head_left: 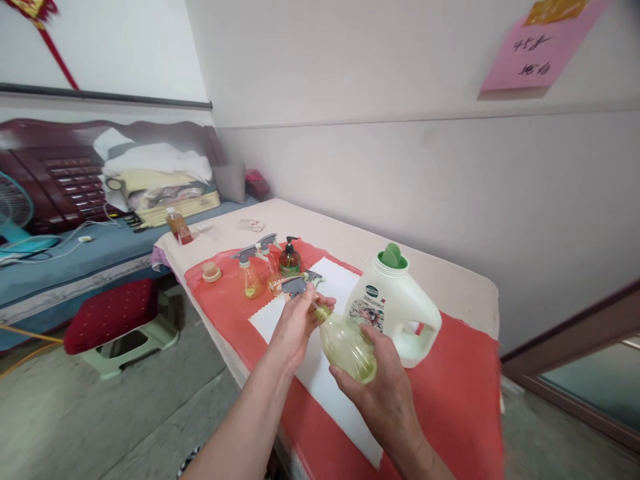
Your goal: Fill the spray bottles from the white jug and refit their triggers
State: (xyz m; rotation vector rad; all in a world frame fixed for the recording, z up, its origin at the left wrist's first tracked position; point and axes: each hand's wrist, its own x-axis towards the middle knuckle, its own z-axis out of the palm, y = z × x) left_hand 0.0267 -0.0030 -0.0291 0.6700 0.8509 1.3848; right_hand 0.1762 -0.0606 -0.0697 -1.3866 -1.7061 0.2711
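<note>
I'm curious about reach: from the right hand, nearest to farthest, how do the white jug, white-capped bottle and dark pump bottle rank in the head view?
1. White jug: just beyond the right hand.
2. Dark pump bottle: farther, ahead-left.
3. White-capped bottle: table's far left end.

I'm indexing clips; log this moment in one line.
left hand: holding grey spray head | right hand: holding yellow-green bottle, tilted | nearby: pale jug, red cloth

Translucent yellow-green spray bottle (347, 347), body ribbed, held tilted above the bench (320, 230); neck toward upper left, base toward lower right. Grey trigger head (294, 286) beyond the neck, partly hidden by the left fingers (309, 293); its seating cannot be discerned.
</note>
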